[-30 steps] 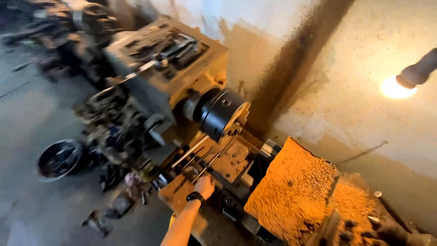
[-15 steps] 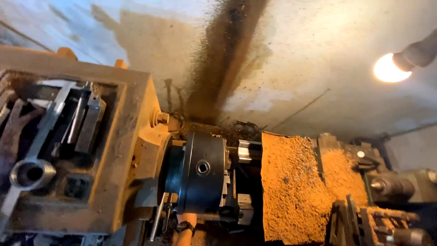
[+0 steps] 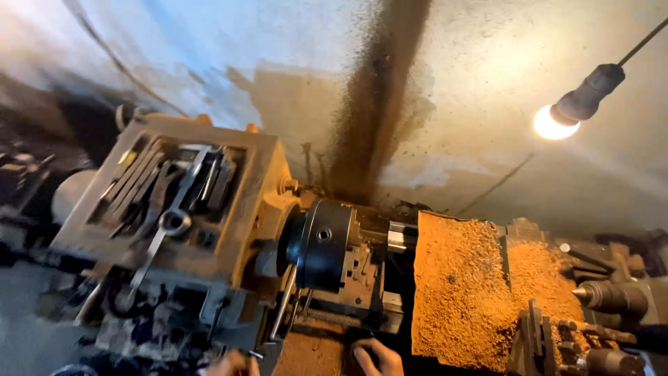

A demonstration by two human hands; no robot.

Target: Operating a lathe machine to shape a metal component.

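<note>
My right hand (image 3: 376,356) lay at the bottom edge of view, fingers curled down on the dark front of the lathe carriage (image 3: 351,292), just below the chuck; whether it gripped a handle or only rested there could not be told, the palm being cut off. My left hand (image 3: 233,363) showed only as knuckles at the frame edge, near a thin lever (image 3: 282,303) hanging under the headstock; its state could not be told either. The chuck (image 3: 321,244), a dark steel drum, sat directly above the right hand, between the headstock and a board heaped with orange sawdust (image 3: 459,285). Judged: chuck heavy, rigid, oily and slick on its face; best handled by the rim or by its key socket, not the jaws. Wrenches (image 3: 167,202) lay in the tray on top of the headstock (image 3: 257,202). A lit bulb (image 3: 550,122) hung at upper right.
</note>
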